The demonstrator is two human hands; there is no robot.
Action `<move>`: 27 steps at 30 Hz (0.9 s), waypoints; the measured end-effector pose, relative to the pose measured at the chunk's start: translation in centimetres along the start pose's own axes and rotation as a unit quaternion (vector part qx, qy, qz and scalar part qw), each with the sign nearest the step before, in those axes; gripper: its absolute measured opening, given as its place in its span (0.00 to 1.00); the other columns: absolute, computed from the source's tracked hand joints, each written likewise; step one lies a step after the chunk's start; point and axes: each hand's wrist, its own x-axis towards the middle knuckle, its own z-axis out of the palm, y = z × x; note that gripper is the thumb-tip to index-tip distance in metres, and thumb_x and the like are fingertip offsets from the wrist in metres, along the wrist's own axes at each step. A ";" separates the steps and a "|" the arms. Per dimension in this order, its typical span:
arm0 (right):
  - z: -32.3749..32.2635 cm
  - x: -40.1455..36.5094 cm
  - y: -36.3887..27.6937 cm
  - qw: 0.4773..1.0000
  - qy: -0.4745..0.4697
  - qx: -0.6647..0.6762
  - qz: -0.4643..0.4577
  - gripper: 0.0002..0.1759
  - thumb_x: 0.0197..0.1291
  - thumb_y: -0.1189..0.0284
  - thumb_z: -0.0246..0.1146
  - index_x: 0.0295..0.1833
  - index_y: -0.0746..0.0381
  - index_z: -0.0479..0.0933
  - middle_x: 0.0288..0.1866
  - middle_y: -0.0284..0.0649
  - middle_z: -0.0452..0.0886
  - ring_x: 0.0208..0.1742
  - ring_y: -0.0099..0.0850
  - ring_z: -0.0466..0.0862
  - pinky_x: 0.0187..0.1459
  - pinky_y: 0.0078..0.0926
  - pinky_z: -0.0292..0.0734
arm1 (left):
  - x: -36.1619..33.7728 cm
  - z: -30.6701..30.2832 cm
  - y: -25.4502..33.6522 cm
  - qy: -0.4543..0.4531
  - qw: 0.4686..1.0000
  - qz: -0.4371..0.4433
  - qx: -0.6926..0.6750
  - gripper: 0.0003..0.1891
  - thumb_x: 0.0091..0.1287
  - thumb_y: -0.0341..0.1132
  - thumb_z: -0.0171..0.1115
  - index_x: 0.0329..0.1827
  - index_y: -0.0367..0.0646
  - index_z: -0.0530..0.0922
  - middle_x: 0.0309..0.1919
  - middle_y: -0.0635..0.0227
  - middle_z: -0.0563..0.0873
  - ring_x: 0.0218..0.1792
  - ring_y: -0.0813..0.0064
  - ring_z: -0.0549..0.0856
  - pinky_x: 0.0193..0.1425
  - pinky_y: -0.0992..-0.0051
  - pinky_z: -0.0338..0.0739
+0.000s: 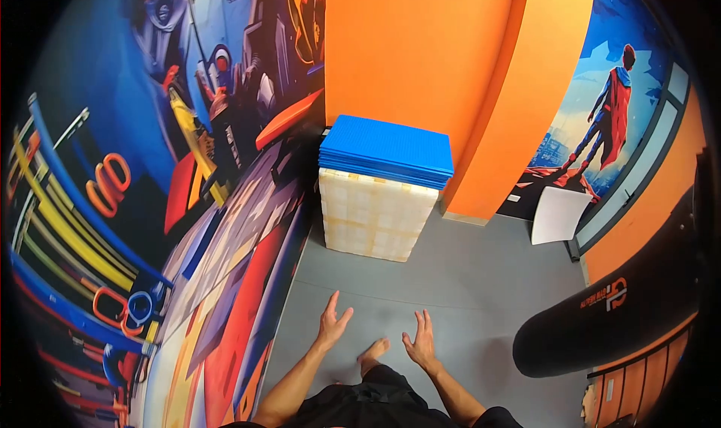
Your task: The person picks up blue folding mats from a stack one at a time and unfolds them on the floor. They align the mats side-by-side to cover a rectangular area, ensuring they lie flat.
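My left hand (333, 324) is held out over the floor, fingers apart and nothing in it. To the right, my right hand (420, 341) is raised at about the same height, also with spread fingers and no object. Both palms partly face each other, with a gap between them. Ahead of my hands, a stack of blue sheets (387, 144) lies flat on a white block (375, 216) marked with yellowish tape-like bands. Neither hand touches the stack or the block. One bare foot (374, 351) shows between my hands.
A black punching bag (604, 319) hangs at the right. A white panel (559, 215) leans near the door frame at the back right. The mural wall (225, 270) runs close along my left, and an orange wall (420, 45) stands behind the stack. The floor (481, 278) is grey.
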 end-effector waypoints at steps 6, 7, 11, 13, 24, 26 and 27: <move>0.9 12.1 4.3 1.000 0.010 0.001 0.010 0.43 0.57 0.73 0.70 0.76 0.65 0.58 0.80 0.65 0.54 0.77 0.62 0.61 0.75 0.51 0.62 | 12.6 1.0 0.9 0.018 0.996 0.056 0.063 0.40 0.68 0.42 0.68 0.80 0.39 0.60 0.79 0.48 0.64 0.79 0.55 0.65 0.78 0.62 0.63; 0.8 14.3 4.9 1.000 0.016 -0.001 0.012 0.43 0.57 0.74 0.70 0.76 0.65 0.58 0.79 0.65 0.54 0.77 0.62 0.61 0.75 0.51 0.62 | 14.9 1.2 1.0 0.021 0.994 0.070 0.079 0.40 0.68 0.41 0.69 0.80 0.38 0.61 0.78 0.48 0.64 0.79 0.55 0.65 0.79 0.63 0.62; -0.9 23.1 6.1 0.999 0.031 0.007 0.011 0.43 0.57 0.75 0.69 0.76 0.65 0.58 0.79 0.64 0.55 0.77 0.62 0.61 0.75 0.50 0.62 | 23.1 2.4 1.9 0.034 0.995 0.060 0.069 0.39 0.68 0.40 0.69 0.79 0.36 0.62 0.78 0.47 0.66 0.78 0.54 0.65 0.80 0.63 0.60; -1.3 27.2 7.5 0.999 0.040 0.000 -0.002 0.42 0.57 0.75 0.69 0.76 0.65 0.59 0.79 0.64 0.56 0.76 0.62 0.62 0.74 0.51 0.64 | 26.1 2.9 3.0 0.045 0.996 0.049 0.058 0.39 0.68 0.39 0.69 0.79 0.36 0.62 0.77 0.47 0.66 0.78 0.54 0.65 0.80 0.63 0.60; -2.1 45.4 9.1 0.995 0.095 -0.001 -0.028 0.42 0.57 0.76 0.68 0.77 0.65 0.59 0.79 0.63 0.57 0.76 0.61 0.63 0.74 0.51 0.63 | 43.0 4.6 6.6 0.039 0.979 0.155 0.124 0.37 0.67 0.36 0.68 0.77 0.35 0.64 0.76 0.44 0.67 0.77 0.49 0.66 0.79 0.59 0.61; -2.5 49.6 8.3 0.993 0.117 -0.002 -0.033 0.42 0.58 0.76 0.68 0.77 0.65 0.60 0.79 0.62 0.57 0.76 0.61 0.63 0.74 0.51 0.63 | 47.5 4.7 7.4 0.040 0.971 0.194 0.137 0.36 0.66 0.35 0.67 0.77 0.35 0.64 0.76 0.43 0.67 0.77 0.48 0.66 0.79 0.59 0.61; -2.6 51.8 8.6 0.990 0.131 -0.011 -0.041 0.41 0.58 0.76 0.68 0.76 0.65 0.60 0.78 0.62 0.58 0.76 0.60 0.64 0.74 0.51 0.63 | 49.9 4.8 7.9 0.043 0.967 0.210 0.139 0.36 0.66 0.35 0.67 0.77 0.35 0.64 0.76 0.43 0.67 0.77 0.48 0.66 0.79 0.58 0.61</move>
